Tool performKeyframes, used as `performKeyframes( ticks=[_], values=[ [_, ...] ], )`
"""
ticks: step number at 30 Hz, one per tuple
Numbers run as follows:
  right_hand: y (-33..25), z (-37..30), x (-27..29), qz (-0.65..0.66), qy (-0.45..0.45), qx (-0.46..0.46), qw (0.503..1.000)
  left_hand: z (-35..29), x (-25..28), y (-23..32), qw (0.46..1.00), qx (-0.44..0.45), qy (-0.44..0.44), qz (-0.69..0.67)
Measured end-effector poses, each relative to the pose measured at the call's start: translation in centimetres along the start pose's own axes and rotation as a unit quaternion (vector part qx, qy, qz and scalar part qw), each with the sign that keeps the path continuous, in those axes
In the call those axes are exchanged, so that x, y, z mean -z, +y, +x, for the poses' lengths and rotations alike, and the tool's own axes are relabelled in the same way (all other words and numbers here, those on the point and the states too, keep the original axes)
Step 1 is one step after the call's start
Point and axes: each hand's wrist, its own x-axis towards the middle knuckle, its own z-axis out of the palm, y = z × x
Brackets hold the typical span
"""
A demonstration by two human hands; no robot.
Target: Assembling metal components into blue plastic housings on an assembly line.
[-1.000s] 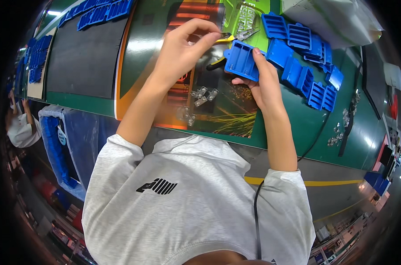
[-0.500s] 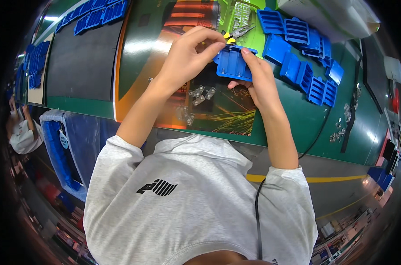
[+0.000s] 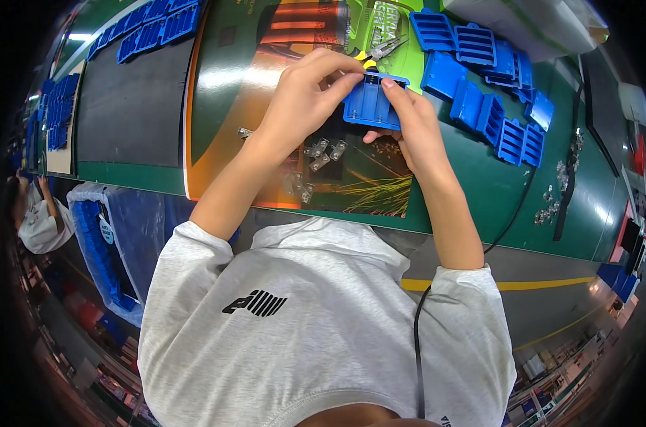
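Observation:
My right hand (image 3: 417, 121) grips a blue plastic case (image 3: 369, 105) with long compartments, its thumb over the top right rim and fingers beneath. Small metal contacts show at the ends of the compartments. At the case's upper left corner is my left hand (image 3: 305, 92), thumb and forefinger pinched together; whatever lies between the tips is too small to make out. Just beyond the case lie needle-nose pliers (image 3: 385, 50) with yellow-and-black handles. Loose metal contact pieces (image 3: 321, 154) are scattered on the printed mat (image 3: 230, 142), nearer me than the case.
Several more blue cases (image 3: 472, 101) lie to the right on the green table (image 3: 494, 206), beside a white bag (image 3: 543, 25). More contacts (image 3: 548, 206) sit far right near a black cable (image 3: 511, 222). At left are a dark board (image 3: 130, 99), a lined blue crate (image 3: 109, 242) and another person (image 3: 44, 220).
The case and both hands have shifted very slightly in view, with the case a little to the left. Both hands keep nearly the same pose on it.

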Motion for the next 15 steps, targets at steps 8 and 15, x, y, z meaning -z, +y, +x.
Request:
performKeyframes(
  ticks=[8,15],
  values=[
    [-0.3,-0.6,-0.9,-0.048,0.035,0.076,0.995,-0.2,0.4,0.9,0.965,0.183,-0.047,-0.182],
    [0.3,-1.1,-0.7,-0.176,0.088,0.218,0.956,-0.7,0.2,0.7,0.95,0.114,-0.095,-0.275]
  ],
)
